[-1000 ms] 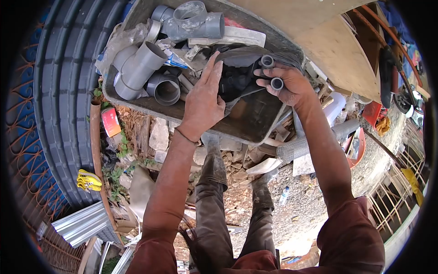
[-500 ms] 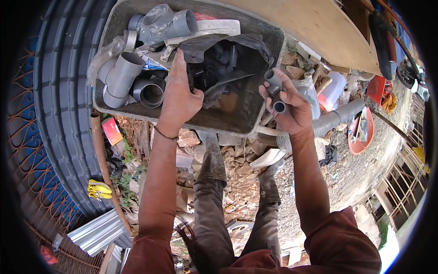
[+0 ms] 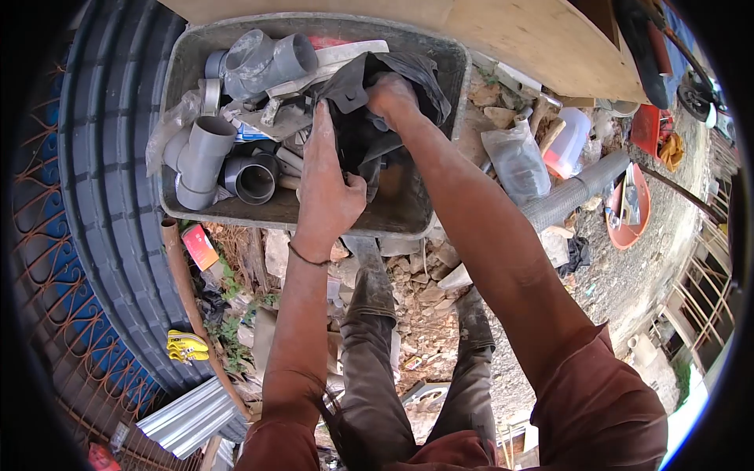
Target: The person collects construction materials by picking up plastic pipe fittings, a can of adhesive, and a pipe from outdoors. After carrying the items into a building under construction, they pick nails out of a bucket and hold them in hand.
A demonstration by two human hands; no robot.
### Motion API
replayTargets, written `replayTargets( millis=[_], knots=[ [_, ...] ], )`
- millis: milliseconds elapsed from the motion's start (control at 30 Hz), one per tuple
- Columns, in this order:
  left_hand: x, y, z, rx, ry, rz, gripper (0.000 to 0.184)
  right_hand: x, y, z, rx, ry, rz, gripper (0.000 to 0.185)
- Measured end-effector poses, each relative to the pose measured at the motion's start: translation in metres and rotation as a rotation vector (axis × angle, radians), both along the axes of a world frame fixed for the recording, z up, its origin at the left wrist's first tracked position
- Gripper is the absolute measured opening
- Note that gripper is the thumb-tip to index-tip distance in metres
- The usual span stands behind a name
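Observation:
In the head view my left hand [image 3: 330, 188] is at the near left side of a black plastic bag [image 3: 412, 71], its fingers closed on the bag's edge and its index finger stretched along it. My right hand [image 3: 393, 100] is inside the bag's mouth, its fingers hidden by the bag and the back of the hand. A bit of grey shows just below it, too covered to name. The bag lies in a dark plastic tub [image 3: 314, 224]. Beside it in the tub are grey pipe tees [image 3: 206, 153], a larger grey pipe fitting [image 3: 267, 63] and a short pipe socket [image 3: 255, 179].
A wooden board [image 3: 518, 31] lies beyond the tub. Stones and rubble [image 3: 424, 275] cover the ground around my legs. To the right are a clear plastic bag [image 3: 514, 165], a rolled mesh [image 3: 577, 192] and an orange bowl with tools [image 3: 628, 208]. Dark roofing sheets [image 3: 110, 157] stand left.
My right hand, which held grey pipe fittings at the tub's right side, has moved left into the black bag. The fittings are out of sight. My left hand stays at the bag's edge.

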State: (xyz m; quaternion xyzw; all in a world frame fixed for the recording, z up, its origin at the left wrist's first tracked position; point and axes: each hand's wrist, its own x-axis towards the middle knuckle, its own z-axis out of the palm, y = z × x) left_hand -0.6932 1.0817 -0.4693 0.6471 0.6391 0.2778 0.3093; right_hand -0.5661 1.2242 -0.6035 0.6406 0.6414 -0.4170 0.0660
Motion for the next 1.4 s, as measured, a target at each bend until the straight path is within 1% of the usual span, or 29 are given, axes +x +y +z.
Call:
replayTargets(
  millis=[33, 67, 133, 167, 300, 367, 400, 433, 467, 500, 533, 567, 600, 667, 700, 767, 800, 867, 900, 967, 1000, 1067, 1100, 1133, 1167, 1200, 1333, 1367, 1400],
  knots=[
    [0.000, -0.001, 0.003, -0.051, -0.022, 0.028, 0.102, -0.007, 0.003, 0.015, -0.127, -0.186, -0.184, 0.037],
    [-0.003, -0.002, 0.004, -0.105, -0.041, 0.053, 0.103, -0.007, 0.002, 0.005, -0.127, -0.184, -0.204, 0.037],
    [-0.010, -0.004, -0.002, -0.082, -0.016, 0.002, 0.102, -0.008, -0.004, -0.009, -0.171, -0.201, -0.020, 0.051],
    [-0.012, -0.006, -0.005, -0.077, 0.001, -0.013, 0.102, -0.003, -0.013, -0.013, -0.014, -0.126, 0.020, 0.048],
    [-0.026, -0.006, -0.002, -0.137, -0.054, -0.011, 0.101, 0.008, -0.018, -0.014, -0.206, -0.173, 0.069, 0.050],
    [-0.036, -0.002, -0.002, -0.093, -0.006, 0.028, 0.095, 0.018, -0.072, 0.023, 0.143, 0.416, -0.344, 0.039],
    [-0.041, -0.001, -0.002, -0.047, 0.046, 0.062, 0.088, 0.025, -0.077, 0.031, 0.237, 0.438, -0.228, 0.036],
    [-0.047, 0.001, 0.002, -0.126, -0.063, 0.143, 0.079, 0.033, -0.082, 0.039, 0.335, 0.459, -0.116, 0.033],
    [-0.054, 0.004, 0.009, -0.208, -0.169, 0.222, 0.071, 0.031, -0.088, 0.075, 0.247, 0.278, 0.094, 0.033],
    [-0.058, 0.005, 0.018, -0.169, -0.203, 0.278, 0.068, 0.028, -0.094, 0.113, 0.178, 0.119, 0.326, 0.034],
    [-0.066, 0.004, 0.019, -0.095, -0.175, 0.270, 0.064, 0.021, -0.118, 0.152, 0.342, 0.316, 0.215, 0.040],
    [-0.073, -0.001, 0.027, -0.160, -0.211, 0.362, 0.060, 0.015, -0.142, 0.191, 0.512, 0.506, 0.141, 0.047],
    [-0.078, -0.003, 0.037, -0.118, -0.350, 0.423, 0.059, 0.014, -0.166, 0.213, 0.441, 0.595, 0.232, 0.049],
    [-0.091, -0.014, 0.052, -0.151, -0.420, 0.538, 0.063, 0.012, -0.211, 0.243, 0.249, 0.836, 0.144, 0.039],
    [-0.094, -0.020, 0.058, -0.153, -0.436, 0.580, 0.065, 0.018, -0.224, 0.249, 0.263, 0.835, 0.129, 0.039],
    [-0.093, -0.035, 0.068, -0.155, -0.445, 0.603, 0.067, 0.031, -0.248, 0.248, -0.118, 1.003, -0.083, 0.045],
    [-0.091, -0.040, 0.073, -0.210, -0.366, 0.609, 0.069, 0.042, -0.251, 0.246, -0.104, 1.008, -0.094, 0.045],
    [-0.089, -0.062, 0.068, -0.271, -0.278, 0.603, 0.070, 0.071, -0.264, 0.236, -0.328, 1.205, -0.449, 0.038],
    [-0.092, -0.073, 0.057, -0.301, -0.202, 0.611, 0.070, 0.086, -0.268, 0.230, -0.319, 1.211, -0.458, 0.038],
    [-0.081, -0.085, 0.054, -0.465, -0.026, 0.621, 0.069, 0.120, -0.279, 0.213, -0.271, 1.279, -0.785, 0.031],
    [-0.070, -0.091, 0.049, -0.420, -0.043, 0.526, 0.069, 0.136, -0.281, 0.208, -0.265, 1.281, -0.790, 0.031],
    [-0.046, -0.103, 0.039, -0.359, -0.041, 0.361, 0.069, 0.165, -0.285, 0.201, -0.305, 1.350, -1.056, 0.036],
    [-0.028, -0.116, 0.042, -0.316, 0.016, 0.260, 0.070, 0.177, -0.284, 0.200, -0.297, 1.351, -1.063, 0.036],
    [0.000, -0.124, 0.052, -0.166, 0.211, 0.170, 0.067, 0.188, -0.281, 0.200, -0.255, 1.314, -1.072, 0.045],
    [0.031, -0.135, 0.066, -0.117, 0.228, 0.116, 0.066, 0.198, -0.285, 0.201, -0.219, 1.274, -1.086, 0.055],
    [0.063, -0.137, 0.084, -0.056, 0.243, 0.065, 0.065, 0.205, -0.282, 0.209, -0.206, 1.278, -1.086, 0.055],
    [0.166, -0.149, 0.134, -0.540, -1.120, 0.015, 0.071, 0.234, -0.282, 0.249, -0.121, 1.336, -0.908, 0.072],
    [0.178, -0.151, 0.138, -0.540, -1.119, 0.009, 0.071, 0.241, -0.289, 0.248, -0.088, 1.343, -0.790, 0.068],
    [0.190, -0.152, 0.141, -0.549, -0.947, -0.020, 0.067, 0.250, -0.296, 0.250, -0.050, 1.344, -0.674, 0.065]
  ],
)
